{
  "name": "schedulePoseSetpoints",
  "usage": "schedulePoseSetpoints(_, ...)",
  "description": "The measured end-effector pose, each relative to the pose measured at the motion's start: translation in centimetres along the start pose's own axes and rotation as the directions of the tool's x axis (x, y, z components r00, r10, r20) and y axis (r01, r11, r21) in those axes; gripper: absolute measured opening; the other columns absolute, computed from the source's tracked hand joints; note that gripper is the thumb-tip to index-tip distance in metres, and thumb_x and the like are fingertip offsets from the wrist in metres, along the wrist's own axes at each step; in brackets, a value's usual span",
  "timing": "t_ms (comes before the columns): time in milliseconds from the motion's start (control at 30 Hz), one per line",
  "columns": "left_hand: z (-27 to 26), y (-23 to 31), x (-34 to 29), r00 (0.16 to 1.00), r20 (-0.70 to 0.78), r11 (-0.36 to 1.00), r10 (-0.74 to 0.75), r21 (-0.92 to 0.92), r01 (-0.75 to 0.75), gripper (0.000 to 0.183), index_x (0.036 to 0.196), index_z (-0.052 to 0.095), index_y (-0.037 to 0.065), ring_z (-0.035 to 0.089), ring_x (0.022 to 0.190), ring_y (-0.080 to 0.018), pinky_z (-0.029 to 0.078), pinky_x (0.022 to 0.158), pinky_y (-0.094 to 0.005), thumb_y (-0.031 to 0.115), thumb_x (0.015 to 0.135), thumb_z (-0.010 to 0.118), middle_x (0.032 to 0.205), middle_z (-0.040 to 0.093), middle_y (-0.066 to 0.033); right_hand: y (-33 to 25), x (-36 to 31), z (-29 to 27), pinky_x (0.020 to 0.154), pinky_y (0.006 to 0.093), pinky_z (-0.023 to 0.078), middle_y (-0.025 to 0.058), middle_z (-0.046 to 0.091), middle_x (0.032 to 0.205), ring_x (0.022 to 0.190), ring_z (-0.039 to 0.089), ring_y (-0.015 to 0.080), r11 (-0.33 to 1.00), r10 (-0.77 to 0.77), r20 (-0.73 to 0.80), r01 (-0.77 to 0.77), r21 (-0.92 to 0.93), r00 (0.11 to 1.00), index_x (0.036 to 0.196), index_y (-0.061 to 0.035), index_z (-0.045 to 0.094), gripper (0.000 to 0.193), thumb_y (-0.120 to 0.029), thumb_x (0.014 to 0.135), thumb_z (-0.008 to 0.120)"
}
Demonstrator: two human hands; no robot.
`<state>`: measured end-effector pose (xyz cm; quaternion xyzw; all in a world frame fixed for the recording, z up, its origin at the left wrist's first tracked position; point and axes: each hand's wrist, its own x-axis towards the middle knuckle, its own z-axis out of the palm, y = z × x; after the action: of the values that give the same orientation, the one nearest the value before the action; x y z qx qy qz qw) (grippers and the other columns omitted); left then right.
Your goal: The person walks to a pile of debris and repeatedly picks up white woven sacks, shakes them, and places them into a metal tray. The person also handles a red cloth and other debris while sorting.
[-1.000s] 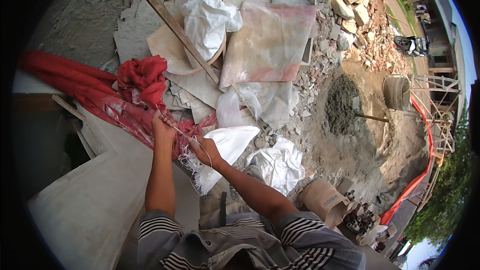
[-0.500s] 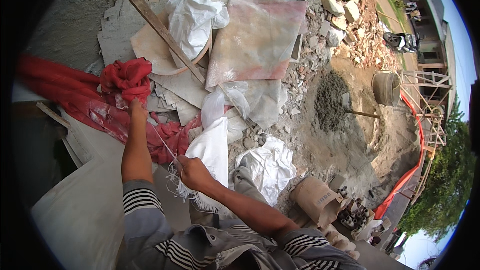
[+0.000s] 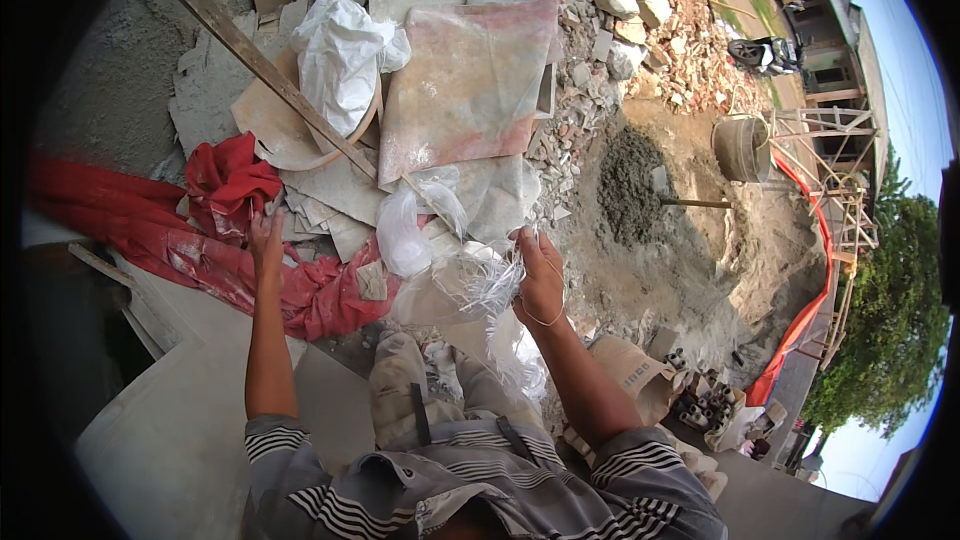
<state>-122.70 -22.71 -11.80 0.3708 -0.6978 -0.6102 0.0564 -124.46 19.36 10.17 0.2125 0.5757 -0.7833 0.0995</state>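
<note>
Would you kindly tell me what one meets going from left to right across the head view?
Left hand → bunched white sack → frayed white strands → right hand → dark grey heap → bucket → leafy green tree.

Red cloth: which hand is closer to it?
Left. The left hand is right by the red cloth, at its bunched-up part; the right hand is farther off, to the cloth's right, holding white strands.

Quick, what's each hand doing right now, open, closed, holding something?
Left hand: by the red cloth; whether its grip is open or closed can't be told.
Right hand: closed, holding white strands.
</note>
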Motion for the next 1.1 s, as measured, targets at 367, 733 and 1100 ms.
schedulePoseSetpoints(367, 14.1, 17.8, -20.7, 0.439, 0.774, 0.603, 0.456, 0.094, -0.792, 0.069, 0.14, 0.048, 0.007, 0.04, 0.138, -0.0321, 0.029, 0.116, -0.0443, 0.024, 0.078, 0.074, 0.144, 0.048, -0.0151, -13.4, 2.0, 5.8, 0.081, 0.034, 0.053, 0.0086, 0.063, 0.094, 0.088, 0.063, 0.0189, 0.897, -0.224, 0.181, 0.13, 0.422, 0.958, 0.108, -0.0001, 0.057, 0.023, -0.022, 0.105, 0.05)
schedulePoseSetpoints(733, 17.8, 36.0, -17.5, 0.763, 0.336, 0.822, 0.551, -0.063, -0.566, 0.027, 0.094, 0.067, -0.008, 0.059, 0.08, -0.0126, 0.047, 0.072, -0.0301, 0.017, 0.095, 0.057, 0.086, 0.069, -0.0062, -27.7, 2.1, -1.9, 0.076, 0.0253, 0.046, 0.0063, 0.07, 0.089, 0.084, 0.059, 0.0099, 0.615, -0.662, 0.303, 0.728, -0.302, 0.685, 0.102, 0.001, 0.069, 0.034, -0.03, 0.102, 0.055)
schedulePoseSetpoints(1100, 19.1, 45.7, -23.2, 0.682, 0.074, 0.686, 0.727, -0.123, -0.717, 0.048, 0.103, 0.066, -0.008, 0.05, 0.072, -0.0151, 0.045, 0.068, -0.0341, 0.039, 0.1, 0.057, 0.081, 0.067, -0.0102, -24.5, -1.8, -9.6, 0.1, 0.0457, 0.046, 0.0236, 0.028, 0.151, 0.131, 0.042, 0.0386, 0.653, -0.678, 0.208, 0.708, -0.27, 0.705, 0.154, -0.0046, 0.018, 0.114, -0.046, 0.071, 0.085)
